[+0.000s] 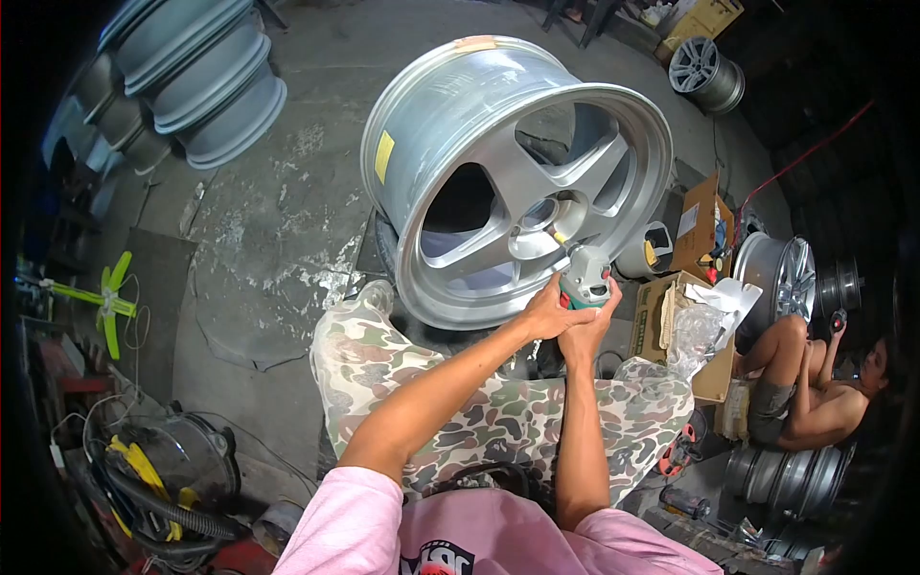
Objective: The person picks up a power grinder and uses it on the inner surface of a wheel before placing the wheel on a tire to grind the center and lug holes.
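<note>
A large silver alloy wheel [522, 196] with broad spokes stands tilted in front of my knees, a yellow sticker [384, 156] on its barrel. Both my hands are wrapped round a small grey and green power tool [586, 273] at the wheel's lower right spokes, near the hub. My left hand [548, 311] closes on the tool from the left, and my right hand [592, 326] grips it from below and the right. The tool's working tip is close to a spoke; whether it touches cannot be made out.
Stacked wheels [206, 81] stand at the upper left. A green fan [113, 305] and a vacuum [182, 460] are on the left. Right of the wheel are an open cardboard box [709, 383], a white bucket [637, 257] and a seated person [815, 393] beside more wheels.
</note>
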Demonstrator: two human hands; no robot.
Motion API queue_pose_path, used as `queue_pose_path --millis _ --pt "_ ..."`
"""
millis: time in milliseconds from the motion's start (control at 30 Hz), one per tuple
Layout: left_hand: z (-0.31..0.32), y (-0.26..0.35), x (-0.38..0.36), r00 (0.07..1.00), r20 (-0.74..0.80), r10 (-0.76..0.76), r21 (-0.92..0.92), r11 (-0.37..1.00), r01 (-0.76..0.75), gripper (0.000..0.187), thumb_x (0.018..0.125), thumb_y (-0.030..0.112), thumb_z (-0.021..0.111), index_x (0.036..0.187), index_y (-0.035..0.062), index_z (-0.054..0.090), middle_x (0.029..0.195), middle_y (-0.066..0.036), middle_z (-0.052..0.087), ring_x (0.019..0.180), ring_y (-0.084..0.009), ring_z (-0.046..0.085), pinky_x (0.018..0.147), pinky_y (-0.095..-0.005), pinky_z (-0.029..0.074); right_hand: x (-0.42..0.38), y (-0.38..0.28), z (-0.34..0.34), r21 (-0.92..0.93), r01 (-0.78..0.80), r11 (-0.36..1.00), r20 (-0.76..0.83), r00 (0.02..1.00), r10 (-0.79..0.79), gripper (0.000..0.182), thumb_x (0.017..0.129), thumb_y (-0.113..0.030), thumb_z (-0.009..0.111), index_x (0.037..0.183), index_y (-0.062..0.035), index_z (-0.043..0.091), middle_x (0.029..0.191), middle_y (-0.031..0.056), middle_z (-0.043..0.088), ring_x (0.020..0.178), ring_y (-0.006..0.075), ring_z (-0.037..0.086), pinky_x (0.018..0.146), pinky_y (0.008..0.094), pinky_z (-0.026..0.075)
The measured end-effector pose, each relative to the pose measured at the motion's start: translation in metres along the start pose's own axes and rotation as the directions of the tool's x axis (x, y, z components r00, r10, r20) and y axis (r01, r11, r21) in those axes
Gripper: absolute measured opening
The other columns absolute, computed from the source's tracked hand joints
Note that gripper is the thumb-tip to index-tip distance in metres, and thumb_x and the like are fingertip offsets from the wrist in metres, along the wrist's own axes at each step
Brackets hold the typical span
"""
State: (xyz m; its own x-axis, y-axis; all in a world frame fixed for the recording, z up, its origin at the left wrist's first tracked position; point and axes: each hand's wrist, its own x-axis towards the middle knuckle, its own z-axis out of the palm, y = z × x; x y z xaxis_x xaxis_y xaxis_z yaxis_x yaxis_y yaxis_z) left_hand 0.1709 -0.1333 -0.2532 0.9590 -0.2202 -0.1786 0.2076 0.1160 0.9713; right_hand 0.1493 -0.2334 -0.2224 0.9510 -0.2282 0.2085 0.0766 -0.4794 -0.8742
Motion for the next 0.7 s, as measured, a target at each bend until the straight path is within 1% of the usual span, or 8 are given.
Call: queue_pose_path --millis 200,267,333,433,533,567,667,700 --pt "0.004 -0.015 0.004 1.0 0.024 0.001 -0.008 1.0 0.0 0.105 0.072 0.043 0.092 0.145 -0.0082 0.036 0.136 -0.022 0.058 0.129 -0.0269 0.058 0.111 -0.0391 0.044 -0.002 0.007 0.0 0.005 0.046 0.999 -0.011 0.999 -0.046 0.089 0.073 -0.012 0.087 0.145 -0.0053 0.036 0.123 0.019 0.062 0.112 0.028 0.063 0.097 0.0392 0.049" --pt "0.004 -0.017 0.004 1.0 0.026 0.014 -0.009 1.0 -0.013 0.105 0.072 0.044 0.092 0.145 -0.0083 0.036 0.136 -0.022 0.058 0.129 -0.0269 0.058 0.111 -0.0392 0.044 -0.003 0.006 -0.001 0.005 0.03 1.0 -0.006 1.0 -0.03 0.088 0.073 -0.012 0.087 0.145 -0.0051 0.036 0.123 0.0191 0.062 0.112 0.0278 0.063 0.097 0.0393 0.049" --pt "0.001 -0.006 0.0 0.999 0.021 -0.042 0.089 0.995 0.04 0.106 0.071 0.047 0.091 0.145 -0.0091 0.037 0.135 -0.022 0.058 0.128 -0.0272 0.058 0.111 -0.0383 0.044 -0.003 0.004 -0.001 0.004 0.014 1.0 -0.001 1.0 -0.014 0.088 0.074 -0.012 0.086 0.145 -0.0049 0.036 0.123 0.0191 0.062 0.112 0.0277 0.063 0.097 0.0395 0.049" --pt "-0.003 0.009 -0.005 0.995 0.007 -0.103 0.15 0.984 0.1 0.107 0.071 0.052 0.088 0.143 -0.0102 0.039 0.134 -0.024 0.059 0.127 -0.0297 0.059 0.109 -0.0379 0.045 -0.003 0.003 0.001 0.005 0.003 1.0 0.0 1.0 -0.003 0.087 0.075 -0.012 0.086 0.145 -0.0044 0.035 0.123 0.0192 0.061 0.113 0.0276 0.062 0.098 0.0396 0.048" --pt "-0.004 0.006 -0.002 0.998 -0.003 -0.058 0.102 0.993 0.058 0.109 0.071 0.055 0.087 0.143 -0.0113 0.039 0.132 -0.026 0.059 0.126 -0.0321 0.059 0.108 -0.0382 0.045 -0.002 0.008 0.003 0.039 -0.031 0.999 0.018 0.999 0.03 0.085 0.077 -0.012 0.084 0.145 -0.0042 0.034 0.123 0.0186 0.061 0.115 0.0273 0.061 0.098 0.0396 0.048" --pt "-0.003 0.005 -0.003 0.998 0.001 -0.056 0.108 0.993 0.055 0.109 0.071 0.055 0.087 0.143 -0.0113 0.039 0.132 -0.026 0.059 0.126 -0.0321 0.059 0.108 -0.0382 0.045 -0.001 0.018 0.004 0.07 0.004 0.998 0.01 1.0 -0.005 0.086 0.077 -0.012 0.085 0.146 -0.0041 0.034 0.124 0.0183 0.06 0.115 0.0269 0.061 0.097 0.0395 0.049" --pt "0.0 0.022 -0.01 1.0 -0.014 -0.026 0.16 0.987 0.028 0.11 0.07 0.058 0.086 0.142 -0.0121 0.04 0.132 -0.027 0.059 0.125 -0.034 0.06 0.108 -0.039 0.045 -0.002 0.035 -0.003 0.107 0.05 0.993 -0.033 0.998 -0.046 0.088 0.076 -0.01 0.086 0.146 -0.004 0.033 0.125 0.0175 0.059 0.115 0.026 0.06 0.097 0.0388 0.049" --pt "0.001 0.025 -0.012 0.999 0.033 -0.006 0.255 0.967 -0.002 0.106 0.072 0.058 0.085 0.14 -0.0111 0.044 0.131 -0.027 0.06 0.125 -0.0341 0.06 0.107 -0.0393 0.046 -0.004 0.039 -0.006 0.11 0.056 0.992 -0.061 0.997 -0.049 0.089 0.075 -0.009 0.086 0.147 -0.0039 0.033 0.126 0.017 0.058 0.114 0.0254 0.06 0.097 0.0382 0.049"
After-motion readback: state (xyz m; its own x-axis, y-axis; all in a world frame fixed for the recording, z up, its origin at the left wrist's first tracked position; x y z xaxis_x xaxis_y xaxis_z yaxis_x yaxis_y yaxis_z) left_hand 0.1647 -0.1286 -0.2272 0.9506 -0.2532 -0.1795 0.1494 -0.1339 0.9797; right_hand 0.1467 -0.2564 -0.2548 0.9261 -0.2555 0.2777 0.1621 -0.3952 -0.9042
